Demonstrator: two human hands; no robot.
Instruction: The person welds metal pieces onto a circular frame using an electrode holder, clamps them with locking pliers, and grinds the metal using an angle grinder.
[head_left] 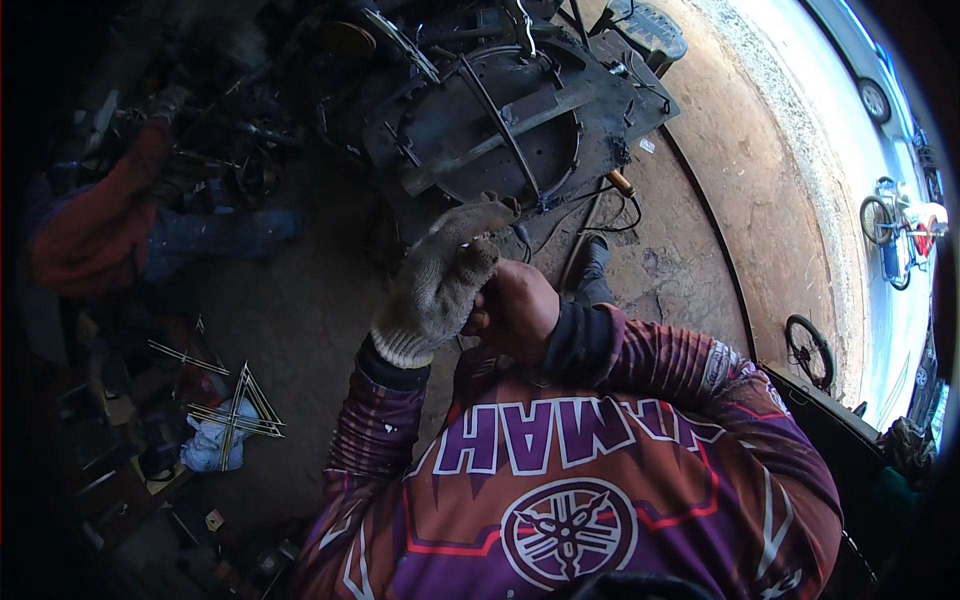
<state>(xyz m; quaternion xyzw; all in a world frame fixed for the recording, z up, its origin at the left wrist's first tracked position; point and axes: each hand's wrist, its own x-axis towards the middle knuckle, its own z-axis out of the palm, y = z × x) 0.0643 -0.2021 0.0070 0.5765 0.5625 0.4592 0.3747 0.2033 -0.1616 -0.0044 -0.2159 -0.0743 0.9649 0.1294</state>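
A pale knitted work glove [410, 320] covers my left hand [440, 275], which is raised in front of my chest. Its fingers reach up and to the right, slightly bent, with a gap below them. My bare right hand [522, 308] is closed against the palm side of the glove, near the wrist. Its curled fingers hide whatever is between them. Just beyond my hands stands a dark metal work table [620, 100] with a large round opening. A flat metal bar [540, 112] and a thin rod [485, 95] lie crossed over it.
A person in a red top [95, 235] bends over dark clutter at left. Thin metal rods [240, 415] lie on a pale plastic bag [212, 442]. A cable with a brass-coloured end [620, 183] hangs beside the table. Outside at right are a bicycle wheel [808, 352] and a motorbike [893, 235].
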